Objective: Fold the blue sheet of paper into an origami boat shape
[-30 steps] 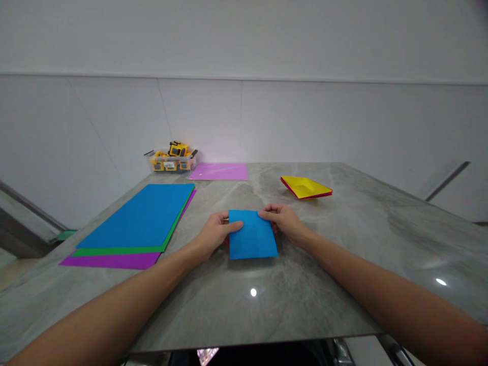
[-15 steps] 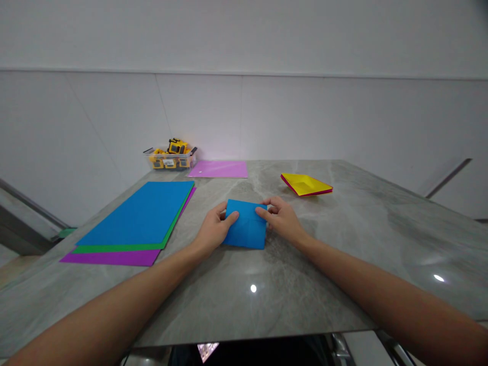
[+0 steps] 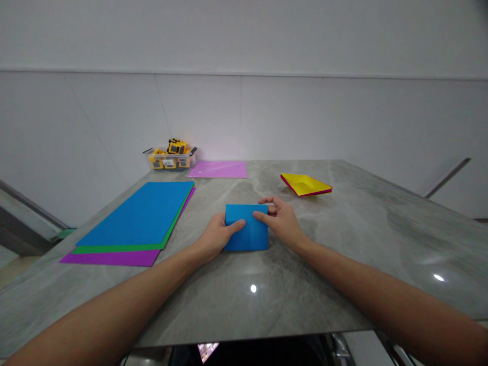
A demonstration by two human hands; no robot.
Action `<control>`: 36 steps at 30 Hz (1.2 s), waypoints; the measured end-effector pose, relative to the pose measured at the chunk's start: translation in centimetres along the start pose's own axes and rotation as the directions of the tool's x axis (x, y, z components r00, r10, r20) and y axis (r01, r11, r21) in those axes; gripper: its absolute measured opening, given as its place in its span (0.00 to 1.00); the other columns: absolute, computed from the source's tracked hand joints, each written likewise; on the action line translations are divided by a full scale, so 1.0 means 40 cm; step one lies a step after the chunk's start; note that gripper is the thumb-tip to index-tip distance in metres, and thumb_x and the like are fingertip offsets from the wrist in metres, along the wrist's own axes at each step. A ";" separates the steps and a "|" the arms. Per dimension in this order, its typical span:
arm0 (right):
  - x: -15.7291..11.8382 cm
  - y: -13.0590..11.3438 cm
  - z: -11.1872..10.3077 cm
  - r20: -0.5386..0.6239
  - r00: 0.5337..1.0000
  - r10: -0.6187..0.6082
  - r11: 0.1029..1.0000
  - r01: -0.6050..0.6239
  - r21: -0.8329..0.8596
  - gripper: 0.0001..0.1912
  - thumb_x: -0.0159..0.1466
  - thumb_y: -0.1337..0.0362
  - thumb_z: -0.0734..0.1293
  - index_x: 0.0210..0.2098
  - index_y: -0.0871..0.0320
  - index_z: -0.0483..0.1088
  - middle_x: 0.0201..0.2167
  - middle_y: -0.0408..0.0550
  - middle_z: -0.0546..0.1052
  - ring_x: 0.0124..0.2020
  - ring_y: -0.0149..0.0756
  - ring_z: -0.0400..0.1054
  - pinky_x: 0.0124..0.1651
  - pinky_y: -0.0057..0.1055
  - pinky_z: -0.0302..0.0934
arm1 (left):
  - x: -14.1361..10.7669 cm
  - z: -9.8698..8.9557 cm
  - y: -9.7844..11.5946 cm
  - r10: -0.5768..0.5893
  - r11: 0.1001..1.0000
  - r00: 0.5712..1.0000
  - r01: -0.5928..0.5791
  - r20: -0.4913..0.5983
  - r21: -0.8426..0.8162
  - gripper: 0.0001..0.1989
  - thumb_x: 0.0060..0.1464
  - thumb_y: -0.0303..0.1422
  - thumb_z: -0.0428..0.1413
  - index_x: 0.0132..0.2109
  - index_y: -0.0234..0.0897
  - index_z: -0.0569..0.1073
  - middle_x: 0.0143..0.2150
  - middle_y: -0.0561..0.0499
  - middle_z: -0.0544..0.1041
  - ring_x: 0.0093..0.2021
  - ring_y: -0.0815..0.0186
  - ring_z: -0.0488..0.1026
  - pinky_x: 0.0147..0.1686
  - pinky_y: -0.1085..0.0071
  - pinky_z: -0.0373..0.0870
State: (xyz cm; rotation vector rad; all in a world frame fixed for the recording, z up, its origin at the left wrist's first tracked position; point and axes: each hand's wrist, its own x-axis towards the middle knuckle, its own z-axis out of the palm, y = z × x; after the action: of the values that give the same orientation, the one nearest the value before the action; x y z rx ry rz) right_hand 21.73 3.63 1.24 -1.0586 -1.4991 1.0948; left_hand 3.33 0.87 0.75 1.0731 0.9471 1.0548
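Observation:
A small folded blue paper [image 3: 249, 236] is held up just over the tabletop, tilted toward me, with a faint crease down its middle. My left hand [image 3: 220, 233] grips its left edge, thumb on the front and fingers behind, out of sight. At the upper right corner, my right hand [image 3: 281, 218] pinches the paper with its thumb in front; the index finger is raised off the top edge, and the other fingers are partly hidden behind.
Large blue, green and purple paper sheets [image 3: 141, 213] lie stacked at left. Behind are a clear bin [image 3: 179, 161] of yellow toy vehicles and a pink sheet [image 3: 219, 169]. A folded yellow and red paper [image 3: 307, 184] sits at back right on the grey marble-patterned table [image 3: 343, 213].
The blue paper has levelled out, its top edge now lower and straight. My left hand has shifted slightly down, its thumb further across the paper. My right index finger has lifted a little.

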 end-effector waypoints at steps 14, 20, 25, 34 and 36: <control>-0.018 0.008 0.039 0.016 1.000 -0.003 0.998 0.002 0.061 0.14 0.51 0.60 0.73 0.36 0.59 0.74 0.32 0.48 0.79 0.33 0.42 0.73 0.37 0.38 0.69 | 0.002 0.036 0.006 -0.236 0.942 0.969 0.210 -0.072 -0.261 0.20 0.62 0.44 0.50 0.48 0.31 0.74 0.41 0.38 0.81 0.40 0.56 0.80 0.42 0.58 0.78; -0.026 -0.010 0.038 0.040 0.988 -0.152 0.972 0.157 -0.173 0.14 0.58 0.63 0.69 0.44 0.54 0.76 0.38 0.47 0.80 0.40 0.44 0.73 0.44 0.40 0.67 | 0.015 0.017 0.003 -0.310 0.886 0.951 0.288 -0.004 -0.364 0.31 0.60 0.54 0.43 0.54 0.33 0.71 0.47 0.38 0.79 0.45 0.53 0.78 0.44 0.56 0.76; -0.041 -0.022 0.044 0.015 0.972 -0.234 0.946 0.231 -0.228 0.14 0.59 0.65 0.68 0.45 0.50 0.76 0.41 0.46 0.80 0.42 0.45 0.73 0.48 0.41 0.65 | 0.016 0.021 0.009 -0.321 0.869 0.947 0.298 0.007 -0.396 0.30 0.61 0.53 0.42 0.54 0.34 0.71 0.48 0.38 0.79 0.46 0.53 0.78 0.45 0.57 0.76; 0.026 -0.015 -0.025 0.215 0.972 -0.094 0.991 0.112 -0.074 0.10 0.52 0.59 0.72 0.30 0.58 0.71 0.26 0.43 0.74 0.28 0.36 0.67 0.32 0.31 0.62 | 0.001 -0.001 0.019 0.349 0.851 0.936 -0.297 -0.044 0.432 0.24 0.46 0.41 0.65 0.50 0.38 0.73 0.48 0.44 0.77 0.47 0.56 0.73 0.41 0.67 0.71; 0.034 -0.008 -0.032 0.216 0.973 -0.083 0.987 0.110 -0.119 0.12 0.52 0.59 0.73 0.30 0.58 0.69 0.25 0.42 0.73 0.28 0.36 0.66 0.32 0.31 0.60 | 0.002 -0.013 0.023 0.395 0.784 0.918 -0.332 -0.011 0.524 0.25 0.48 0.38 0.64 0.54 0.40 0.72 0.51 0.44 0.74 0.50 0.55 0.72 0.41 0.67 0.70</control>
State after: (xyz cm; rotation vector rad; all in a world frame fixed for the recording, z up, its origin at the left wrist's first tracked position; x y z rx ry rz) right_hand 22.74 5.03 2.00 -0.9698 -1.7936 1.0783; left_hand 2.68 1.16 1.53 1.7082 1.1875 1.2243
